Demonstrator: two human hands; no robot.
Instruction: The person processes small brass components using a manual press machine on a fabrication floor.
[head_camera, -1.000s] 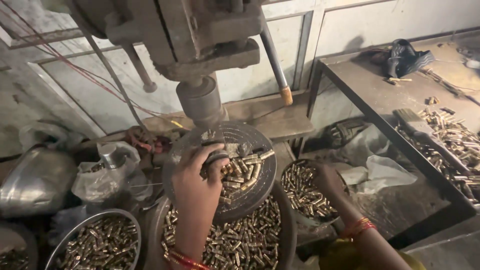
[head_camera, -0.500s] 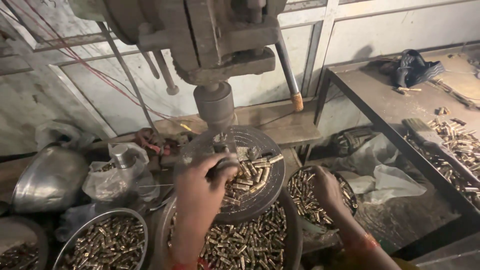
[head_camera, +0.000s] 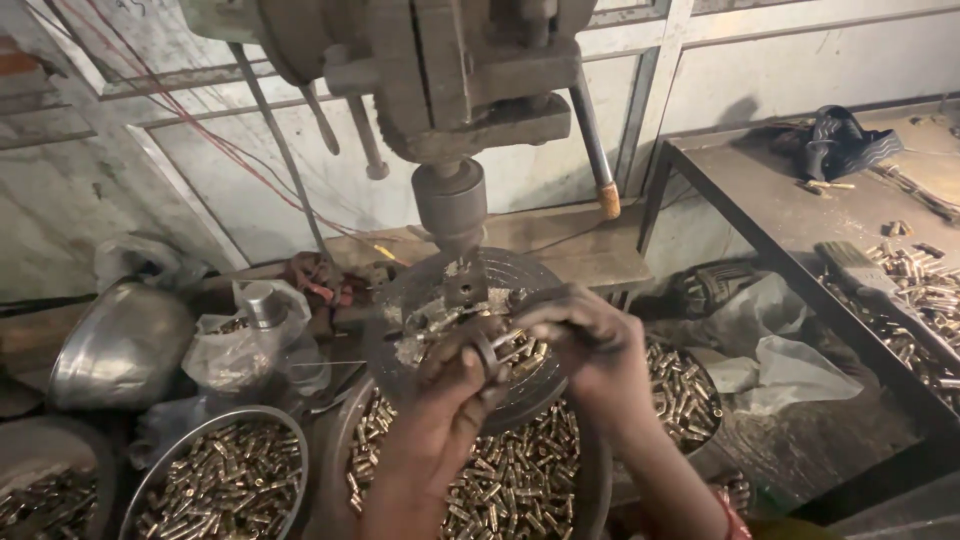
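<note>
Both my hands meet over the round grooved machine table (head_camera: 520, 272) under the drill press spindle (head_camera: 450, 205). My left hand (head_camera: 450, 385) pinches a small metal ring or piece at its fingertips. Just right of it, my right hand (head_camera: 590, 345) curls its fingers over small brass pieces (head_camera: 520, 350) lying on the table. Directly below the table a large bowl (head_camera: 500, 490) is full of the same brass pieces.
A steel bowl of brass pieces (head_camera: 225, 480) stands at lower left, another bowl (head_camera: 685, 390) at right behind my right wrist. A metal pot (head_camera: 120, 345) and plastic bags lie at left. The dark workbench (head_camera: 800, 215) at right carries more brass pieces (head_camera: 925, 290).
My right hand has come up from the right-hand bowl to the machine table beside my left hand. The view has shifted slightly to the left.
</note>
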